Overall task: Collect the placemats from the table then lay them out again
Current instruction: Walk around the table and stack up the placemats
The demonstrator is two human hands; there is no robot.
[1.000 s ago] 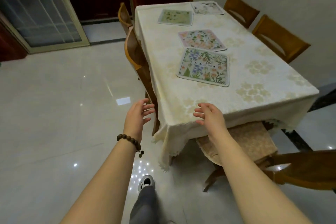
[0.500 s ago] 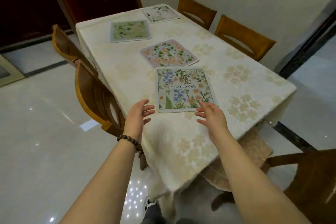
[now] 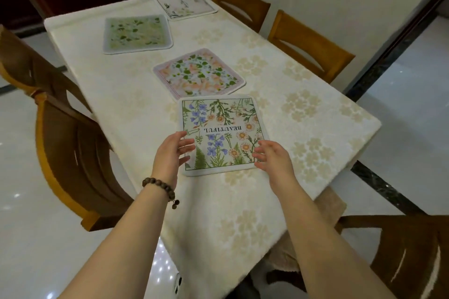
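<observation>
1. Placemat nearest me, flowered, lies flat near the table's close end.
2. My left hand and right hand flank its near corners, forearms outstretched. The fingers are loosely spread and grip nothing; I cannot tell whether they touch it.
3. Beyond lie a pink placemat, a green placemat and a white placemat.

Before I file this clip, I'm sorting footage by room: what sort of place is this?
Most likely a home dining room: a long cloth-covered table, wooden chairs standing along its sides, and four floral placemats laid out on its top.
</observation>
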